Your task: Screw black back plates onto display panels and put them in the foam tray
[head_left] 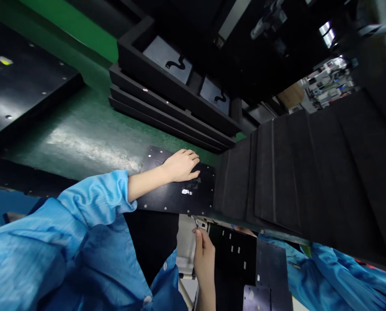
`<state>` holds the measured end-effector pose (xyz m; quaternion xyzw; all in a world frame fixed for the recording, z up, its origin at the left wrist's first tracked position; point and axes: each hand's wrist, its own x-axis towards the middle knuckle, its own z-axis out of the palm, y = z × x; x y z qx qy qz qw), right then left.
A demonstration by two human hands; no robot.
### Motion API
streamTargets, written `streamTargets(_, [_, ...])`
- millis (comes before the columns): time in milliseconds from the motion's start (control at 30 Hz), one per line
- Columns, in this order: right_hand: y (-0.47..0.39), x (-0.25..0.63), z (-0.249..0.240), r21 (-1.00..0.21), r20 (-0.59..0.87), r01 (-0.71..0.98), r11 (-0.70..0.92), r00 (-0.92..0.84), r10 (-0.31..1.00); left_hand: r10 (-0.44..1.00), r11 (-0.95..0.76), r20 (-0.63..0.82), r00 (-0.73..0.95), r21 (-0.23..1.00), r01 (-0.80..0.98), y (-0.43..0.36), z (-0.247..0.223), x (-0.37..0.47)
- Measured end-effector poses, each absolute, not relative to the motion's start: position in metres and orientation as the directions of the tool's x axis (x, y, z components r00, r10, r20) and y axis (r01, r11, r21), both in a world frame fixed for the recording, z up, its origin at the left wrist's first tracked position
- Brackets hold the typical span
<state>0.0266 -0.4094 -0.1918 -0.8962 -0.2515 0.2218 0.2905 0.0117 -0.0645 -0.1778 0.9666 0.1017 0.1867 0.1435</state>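
Note:
My left hand (181, 165) lies palm down, with fingers stretched out, on a flat black plate (170, 196). The plate has small pale round holes or fasteners along its edges and a whitish mark near its middle. Below the plate's near edge, my right hand (205, 255) pinches a small shiny metal tool (196, 222) between thumb and fingers. The tool's upper end reaches up to the plate's edge; its exact kind and whether it touches cannot be made out.
The green worktop (92, 125) bears a larger black panel (20, 82) at left. Behind the plate are stacked black foam trays (176, 101), the top one holding grey panels with black cables. Dark foam sheets (286, 168) stand at right. Another person's blue sleeve (335, 272) shows lower right.

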Motion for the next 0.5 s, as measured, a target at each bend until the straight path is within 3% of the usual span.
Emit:
streamTargets(167, [-0.399, 0.017, -0.238, -0.760, -0.191, 0.259, -0.596, 0.787, 0.586, 0.239, -0.936, 0.314, 0.919, 0.328, 0.131, -0.073, -0.174, 0.003])
streamTargets(333, [-0.395, 0.001, -0.254, -0.800, -0.140, 0.225, -0.557, 0.832, 0.537, 0.103, -0.968, 0.259, 0.960, 0.247, 0.038, -0.120, -0.181, -0.052])
streamTargets(500, [-0.401, 0.002, -0.242, -0.812, -0.113, 0.225, -0.539, 0.845, 0.523, 0.185, -0.962, 0.239, 0.953, 0.240, 0.127, -0.125, -0.185, -0.083])
